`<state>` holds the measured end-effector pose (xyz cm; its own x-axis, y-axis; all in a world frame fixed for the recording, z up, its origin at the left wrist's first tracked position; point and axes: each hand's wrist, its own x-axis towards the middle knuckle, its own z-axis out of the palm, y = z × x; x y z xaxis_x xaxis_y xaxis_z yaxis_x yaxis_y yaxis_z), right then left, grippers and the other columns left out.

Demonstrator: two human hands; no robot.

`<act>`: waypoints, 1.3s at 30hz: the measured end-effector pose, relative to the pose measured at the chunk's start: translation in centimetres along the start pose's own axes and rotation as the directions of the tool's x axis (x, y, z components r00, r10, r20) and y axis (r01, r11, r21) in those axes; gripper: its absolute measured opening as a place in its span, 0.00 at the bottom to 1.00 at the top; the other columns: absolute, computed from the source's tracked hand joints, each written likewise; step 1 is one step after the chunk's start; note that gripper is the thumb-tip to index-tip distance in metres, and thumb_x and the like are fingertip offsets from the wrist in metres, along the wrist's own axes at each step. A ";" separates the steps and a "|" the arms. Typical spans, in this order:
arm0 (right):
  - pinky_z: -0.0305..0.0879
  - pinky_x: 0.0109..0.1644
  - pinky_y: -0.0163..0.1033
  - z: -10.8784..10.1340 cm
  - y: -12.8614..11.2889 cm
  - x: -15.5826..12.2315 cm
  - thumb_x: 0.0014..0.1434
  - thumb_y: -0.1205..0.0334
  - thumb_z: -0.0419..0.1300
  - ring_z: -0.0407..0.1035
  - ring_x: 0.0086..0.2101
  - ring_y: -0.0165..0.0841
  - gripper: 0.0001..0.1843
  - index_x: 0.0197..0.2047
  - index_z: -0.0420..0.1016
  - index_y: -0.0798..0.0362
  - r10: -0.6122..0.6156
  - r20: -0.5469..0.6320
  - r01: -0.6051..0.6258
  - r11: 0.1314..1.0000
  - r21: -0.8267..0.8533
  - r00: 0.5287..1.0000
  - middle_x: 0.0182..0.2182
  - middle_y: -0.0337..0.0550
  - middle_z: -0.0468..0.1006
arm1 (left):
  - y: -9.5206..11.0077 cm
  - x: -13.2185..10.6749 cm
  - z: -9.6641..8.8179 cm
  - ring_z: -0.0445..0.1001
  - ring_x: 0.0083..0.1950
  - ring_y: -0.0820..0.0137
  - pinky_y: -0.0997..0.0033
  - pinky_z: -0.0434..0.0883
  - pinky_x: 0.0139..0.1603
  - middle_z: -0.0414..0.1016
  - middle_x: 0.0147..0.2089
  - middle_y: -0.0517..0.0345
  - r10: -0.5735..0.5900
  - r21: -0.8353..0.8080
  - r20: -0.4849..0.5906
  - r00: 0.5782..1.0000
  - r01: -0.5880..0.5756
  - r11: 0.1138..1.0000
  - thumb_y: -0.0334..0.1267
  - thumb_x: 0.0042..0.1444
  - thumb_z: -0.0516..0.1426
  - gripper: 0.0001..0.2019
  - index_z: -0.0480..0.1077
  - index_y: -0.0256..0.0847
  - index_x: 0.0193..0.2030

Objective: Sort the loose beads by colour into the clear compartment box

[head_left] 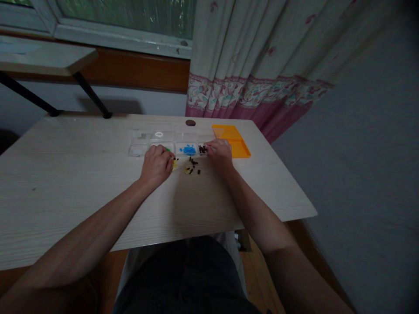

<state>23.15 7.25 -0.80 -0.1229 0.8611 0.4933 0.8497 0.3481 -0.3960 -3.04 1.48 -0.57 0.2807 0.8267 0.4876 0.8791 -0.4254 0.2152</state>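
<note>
A clear compartment box [131,149] lies across the table with its transparent lid folded back. Small blue pieces [189,150] fill part of one compartment, and dark brown pieces [203,149] lie in the one to its right. My right hand [221,153] is at that brown compartment, fingertips pinched together; what they hold, if anything, is too small to make out. My left hand [156,164] rests before the box with curled fingers, beside small yellow pieces [175,163]. It partly covers a compartment with green bits [168,149]. Between both hands lies a loose pile of brown and yellow pieces [191,168].
A yellow-orange tray [240,148] sits right of the box, partly behind my right hand. A dark oval object [190,123] lies near the table's back edge. A raised shelf [49,59] on black legs stands at the back left. Curtains [235,52] hang behind the table [81,187].
</note>
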 end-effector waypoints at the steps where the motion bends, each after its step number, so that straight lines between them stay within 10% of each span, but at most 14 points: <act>1: 0.58 0.53 0.51 -0.1 -0.1 0.0 0.66 0.56 0.56 0.67 0.47 0.43 0.14 0.43 0.83 0.48 -0.002 0.001 0.002 1.000 -0.001 1.000 0.42 0.46 0.80 | 0.0 0.0 0.0 0.64 0.47 0.54 0.52 0.64 0.48 0.69 0.42 0.46 -0.002 -0.003 0.001 1.000 0.002 1.000 0.38 0.63 0.52 0.11 0.76 0.41 0.42; 11: 0.59 0.53 0.50 0.1 -0.4 -0.3 0.66 0.56 0.56 0.68 0.45 0.42 0.13 0.40 0.82 0.48 -0.054 -0.059 0.056 0.998 0.024 0.997 0.40 0.46 0.81 | 0.3 -0.2 0.2 0.64 0.49 0.54 0.54 0.63 0.48 0.69 0.44 0.48 -0.010 0.050 0.064 0.998 0.006 0.999 0.53 0.58 0.60 0.17 0.75 0.44 0.44; 39: 0.59 0.53 0.48 -0.2 -0.6 -0.3 0.66 0.57 0.56 0.69 0.45 0.41 0.14 0.41 0.84 0.48 -0.059 -0.026 0.060 0.998 0.029 0.998 0.40 0.46 0.81 | 0.5 -0.3 0.2 0.64 0.50 0.53 0.53 0.62 0.48 0.69 0.42 0.48 0.009 0.052 0.112 0.994 -0.015 0.999 0.45 0.60 0.60 0.09 0.74 0.43 0.40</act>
<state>22.80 6.73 -0.52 -0.1594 0.8289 0.5361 0.8257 0.4096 -0.3878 -2.60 1.11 -0.73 0.3297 0.8590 0.3916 0.8937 -0.4177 0.1638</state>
